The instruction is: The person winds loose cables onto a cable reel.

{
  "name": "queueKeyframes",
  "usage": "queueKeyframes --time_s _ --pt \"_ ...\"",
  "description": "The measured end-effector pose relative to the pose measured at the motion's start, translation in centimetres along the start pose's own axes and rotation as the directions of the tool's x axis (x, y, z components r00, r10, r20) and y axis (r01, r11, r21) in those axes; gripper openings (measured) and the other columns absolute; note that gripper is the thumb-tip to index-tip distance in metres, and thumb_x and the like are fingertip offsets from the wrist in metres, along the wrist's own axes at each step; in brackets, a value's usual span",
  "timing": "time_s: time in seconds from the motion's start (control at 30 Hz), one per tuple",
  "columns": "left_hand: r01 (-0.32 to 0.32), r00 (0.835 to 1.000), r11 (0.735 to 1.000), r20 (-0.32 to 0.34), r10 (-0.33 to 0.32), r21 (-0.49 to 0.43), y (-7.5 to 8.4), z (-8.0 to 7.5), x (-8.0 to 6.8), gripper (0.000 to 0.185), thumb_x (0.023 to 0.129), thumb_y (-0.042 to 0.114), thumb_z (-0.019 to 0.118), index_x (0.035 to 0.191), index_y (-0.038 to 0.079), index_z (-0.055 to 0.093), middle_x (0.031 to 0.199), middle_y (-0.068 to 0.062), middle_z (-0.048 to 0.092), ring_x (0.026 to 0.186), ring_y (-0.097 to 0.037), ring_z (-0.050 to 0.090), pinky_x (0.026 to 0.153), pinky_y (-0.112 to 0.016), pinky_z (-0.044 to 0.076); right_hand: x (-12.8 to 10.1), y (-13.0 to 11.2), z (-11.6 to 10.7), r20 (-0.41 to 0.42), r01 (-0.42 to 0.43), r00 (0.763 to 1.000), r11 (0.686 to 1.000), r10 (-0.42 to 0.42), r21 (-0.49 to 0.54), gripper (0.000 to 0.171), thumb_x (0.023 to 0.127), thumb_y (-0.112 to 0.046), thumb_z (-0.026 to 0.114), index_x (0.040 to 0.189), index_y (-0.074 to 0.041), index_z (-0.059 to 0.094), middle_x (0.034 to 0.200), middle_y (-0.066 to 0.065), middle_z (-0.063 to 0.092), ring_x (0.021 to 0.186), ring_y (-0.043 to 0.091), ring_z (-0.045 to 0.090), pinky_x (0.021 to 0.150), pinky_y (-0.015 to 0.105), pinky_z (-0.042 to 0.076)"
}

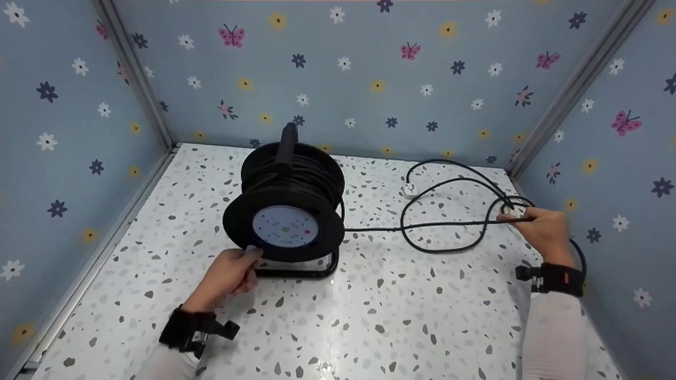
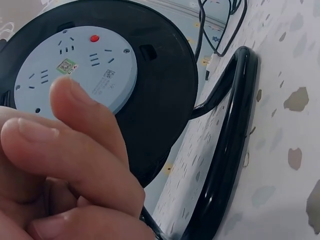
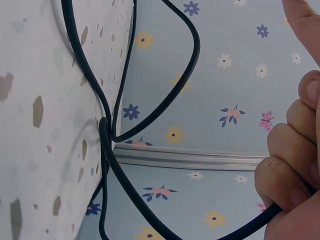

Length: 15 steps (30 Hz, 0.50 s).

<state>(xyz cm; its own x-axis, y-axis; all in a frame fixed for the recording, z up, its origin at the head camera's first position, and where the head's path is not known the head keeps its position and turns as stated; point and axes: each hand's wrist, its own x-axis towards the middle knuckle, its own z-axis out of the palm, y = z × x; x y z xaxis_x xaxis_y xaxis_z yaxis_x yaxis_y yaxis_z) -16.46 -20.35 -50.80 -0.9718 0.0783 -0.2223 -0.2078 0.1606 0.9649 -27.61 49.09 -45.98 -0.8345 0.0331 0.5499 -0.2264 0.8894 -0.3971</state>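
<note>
Left hand point(image 1: 229, 274) sits at the near rim of the black plastic cable reel with the pale blue socket face point(image 1: 285, 211), fingers curled, thumb tip touching the flange; whether it truly grips the rim I cannot tell, since the wrist view shows only bent fingers just in front of the socket face. Right hand point(image 1: 538, 227) is out by the desk's right edge, fingers closed round the black rubber power cable point(image 1: 422, 226). From the reel that cable runs taut, its long axis straight across the desk left to right into the right hand. Beyond it, slack loops cross each other and trail toward the far right corner, where a small white plug point(image 1: 410, 190) lies flat. The reel stands upright on its black tubular steel stand point(image 1: 306, 272), carry handle on top, left of the desk's middle. Underneath, the white grey-speckled terrazzo desk point(image 1: 396, 316); around it, blue flower-and-butterfly walls point(image 1: 369, 74).
</note>
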Motion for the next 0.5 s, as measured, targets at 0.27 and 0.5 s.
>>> queueKeyframes --time_s 0.27,0.5 --pt "-0.002 0.999 0.999 -0.037 0.0 -0.049 0.2 -0.6 -0.4 0.045 0.111 0.034 0.067 0.085 -0.002 0.061 0.054 -0.002 0.055 0.039 -0.01 0.038 0.042 -0.024 0.03 -1.1 -0.9 1.2 0.022 -0.044 0.999 0.999 0.044 0.019 0.063 0.082 -0.04 0.102 0.054 -0.019 0.05 0.05 -0.009 0.038 0.046 0.017 0.037 0.047 0.026 0.024" --pt "-0.062 0.992 0.992 -0.113 0.05 -0.111 0.9 -0.8 -0.6 0.042 0.112 0.031 0.066 0.086 -0.002 0.058 0.052 -0.005 0.054 0.037 -0.01 0.037 0.04 -0.025 0.03 -1.2 -1.7 2.5 0.116 -0.058 0.992 0.998 0.058 0.001 0.065 0.085 -0.051 0.098 0.056 -0.019 0.049 0.052 -0.01 0.035 0.051 0.019 0.036 0.049 0.029 0.025"
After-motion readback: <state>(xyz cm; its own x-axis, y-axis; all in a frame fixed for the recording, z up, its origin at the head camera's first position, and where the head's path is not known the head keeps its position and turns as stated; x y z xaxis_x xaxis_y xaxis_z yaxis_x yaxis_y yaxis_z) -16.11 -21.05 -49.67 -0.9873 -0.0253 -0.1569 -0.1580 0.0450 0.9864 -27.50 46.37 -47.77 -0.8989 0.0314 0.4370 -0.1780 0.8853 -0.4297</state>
